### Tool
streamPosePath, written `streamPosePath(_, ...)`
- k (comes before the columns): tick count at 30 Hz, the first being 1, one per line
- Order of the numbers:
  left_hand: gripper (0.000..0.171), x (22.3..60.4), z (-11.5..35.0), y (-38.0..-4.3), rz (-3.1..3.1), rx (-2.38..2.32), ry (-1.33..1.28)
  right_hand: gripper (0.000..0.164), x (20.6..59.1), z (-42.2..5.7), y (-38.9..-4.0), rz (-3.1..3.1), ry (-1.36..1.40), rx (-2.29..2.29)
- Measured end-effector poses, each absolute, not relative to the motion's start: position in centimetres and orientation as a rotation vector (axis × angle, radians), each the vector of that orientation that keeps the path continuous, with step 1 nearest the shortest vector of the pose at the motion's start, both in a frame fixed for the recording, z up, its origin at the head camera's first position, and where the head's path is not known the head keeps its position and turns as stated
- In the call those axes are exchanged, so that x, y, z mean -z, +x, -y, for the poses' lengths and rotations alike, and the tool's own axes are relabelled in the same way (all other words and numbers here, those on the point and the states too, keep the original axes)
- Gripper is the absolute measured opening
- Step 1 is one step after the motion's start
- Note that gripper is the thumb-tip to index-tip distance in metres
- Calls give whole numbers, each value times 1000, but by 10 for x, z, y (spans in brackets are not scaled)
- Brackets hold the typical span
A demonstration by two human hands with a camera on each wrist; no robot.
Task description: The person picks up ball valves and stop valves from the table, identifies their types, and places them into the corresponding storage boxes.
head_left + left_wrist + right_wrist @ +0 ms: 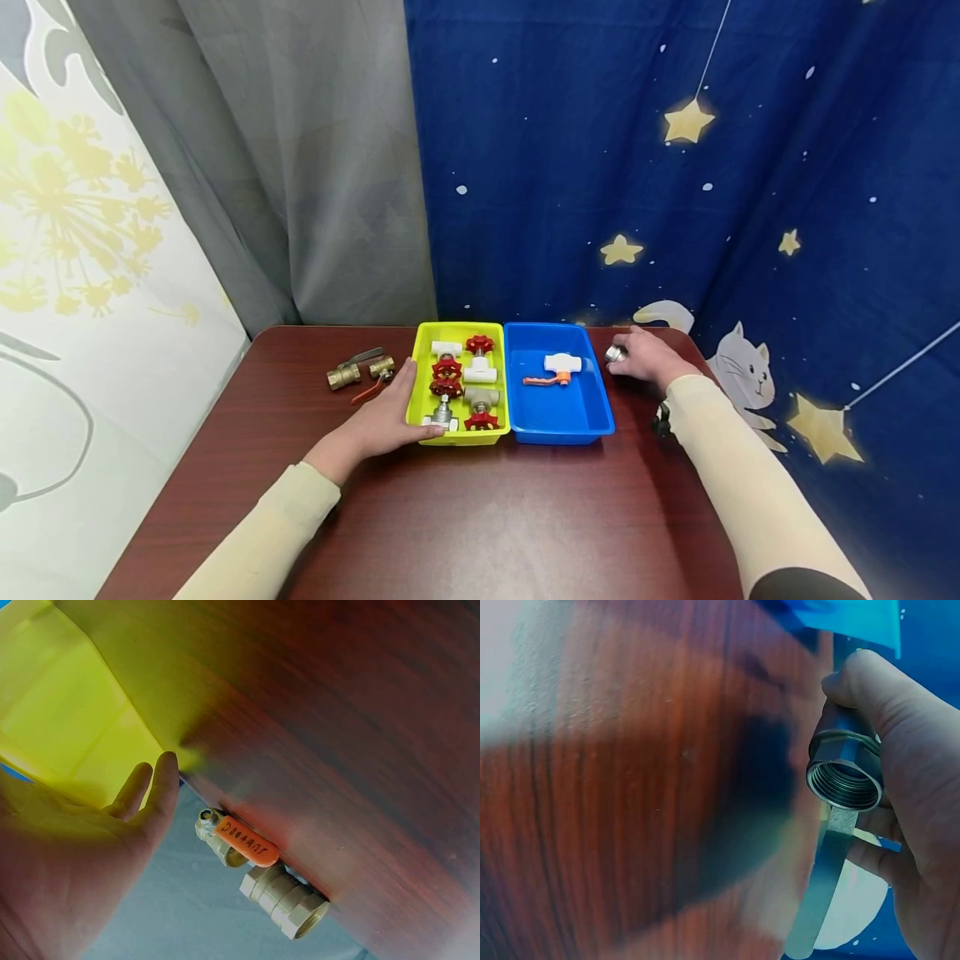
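Note:
My left hand (378,417) rests against the left side of a yellow tray (472,439), its fingers extended and its thumb at the front rim. Several valves with red handwheels (446,387) lie in that tray. Right of the blue tray (558,417), my right hand (651,358) grips a metal ball valve (845,769) near the table's back edge. Its threaded opening and flat lever show in the right wrist view. A white valve (562,363) with an orange lever lies inside the blue tray.
Two brass ball valves lie left of the yellow tray: one (344,377) with a grey lever, the other (382,367) with an orange-red lever. The trays stand side by side on the brown table (495,517). Grey and blue curtains (555,167) hang behind it.

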State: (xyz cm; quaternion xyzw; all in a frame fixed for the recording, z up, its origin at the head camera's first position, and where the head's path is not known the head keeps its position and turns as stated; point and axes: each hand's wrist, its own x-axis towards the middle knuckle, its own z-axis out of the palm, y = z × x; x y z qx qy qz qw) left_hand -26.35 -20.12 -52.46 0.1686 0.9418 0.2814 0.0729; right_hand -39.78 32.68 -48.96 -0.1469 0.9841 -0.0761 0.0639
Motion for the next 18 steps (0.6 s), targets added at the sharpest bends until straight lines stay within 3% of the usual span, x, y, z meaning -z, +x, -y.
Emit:
streamPosePath(9, 142, 523, 201, -263, -2828, -849, 513, 65, 468, -315, -394, -3005, -473, 205)
streamPosePath(18, 141, 521, 201, -262, -2821, -852, 508, 54, 446, -301, -395, -3046, -598, 219)
